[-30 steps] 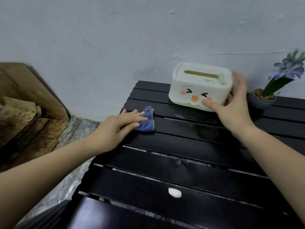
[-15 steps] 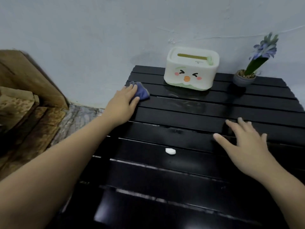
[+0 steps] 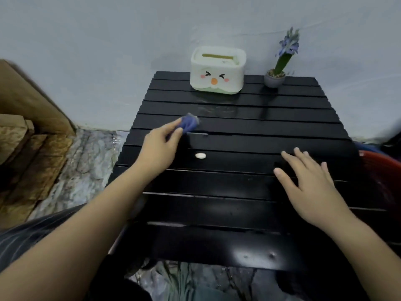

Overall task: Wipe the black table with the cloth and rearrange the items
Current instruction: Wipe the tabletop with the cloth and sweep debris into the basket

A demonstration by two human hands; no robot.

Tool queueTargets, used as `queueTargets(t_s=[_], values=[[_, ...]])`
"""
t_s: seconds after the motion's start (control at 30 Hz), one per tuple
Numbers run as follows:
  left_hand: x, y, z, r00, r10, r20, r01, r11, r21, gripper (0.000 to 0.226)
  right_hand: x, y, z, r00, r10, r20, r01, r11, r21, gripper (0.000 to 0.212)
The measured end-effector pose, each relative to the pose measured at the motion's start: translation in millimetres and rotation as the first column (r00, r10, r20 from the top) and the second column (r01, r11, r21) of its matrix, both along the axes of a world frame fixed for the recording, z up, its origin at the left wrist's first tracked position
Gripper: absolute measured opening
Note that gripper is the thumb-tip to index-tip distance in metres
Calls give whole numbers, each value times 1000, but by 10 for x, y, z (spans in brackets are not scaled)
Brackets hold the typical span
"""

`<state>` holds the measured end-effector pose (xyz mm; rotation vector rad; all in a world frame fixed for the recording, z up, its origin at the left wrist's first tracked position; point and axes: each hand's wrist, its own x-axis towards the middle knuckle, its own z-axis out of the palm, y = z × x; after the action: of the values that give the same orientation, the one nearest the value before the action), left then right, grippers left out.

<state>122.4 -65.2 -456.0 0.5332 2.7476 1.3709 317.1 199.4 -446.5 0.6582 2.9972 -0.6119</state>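
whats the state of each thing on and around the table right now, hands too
left hand: holds the blue cloth in a finger grip
blue cloth: bunched, on the table
right hand: open, fingers spread, flat over the table
black table: slatted, glossy, smeared in front of the tissue box
tissue box: upright at the back edge, slot empty
flower pot: upright, right of the box, apart from it
white blob: unwiped, mid table

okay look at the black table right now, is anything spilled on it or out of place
One thing stands out: a small white blob sits on a middle slat of the black table, just right of the left hand holding the blue cloth. What it is cannot be told.
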Motion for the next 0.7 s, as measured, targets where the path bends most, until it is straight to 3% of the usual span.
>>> queueTargets(t_s=[0.07,0.17,0.27,0.33,0.47,0.7], values=[[82,-176,65,994,113,-8,-113,983,-148,50,306,87,53,999,-48,-8,48,999,11,64],[232,-453,-1,998,-11,-64,-20,884,-467,65,778,234,55,990,-142,25,141,990,29,72],[252,-493,-222,989,-130,-69,66,810,-583,69,1172,359,21,972,-220,82,216,975,45,79],[295,-353,-309,983,-142,-117,34,763,-645,63,1338,394,2,963,-245,112,243,969,36,83],[683,276,-299,973,-188,-134,59,763,-644,63,1476,402,-52,967,-218,135,211,975,65,83],[1352,1812,-254,941,-332,-66,251,814,-523,86,1547,514,-104,979,-143,146,121,981,151,68]])
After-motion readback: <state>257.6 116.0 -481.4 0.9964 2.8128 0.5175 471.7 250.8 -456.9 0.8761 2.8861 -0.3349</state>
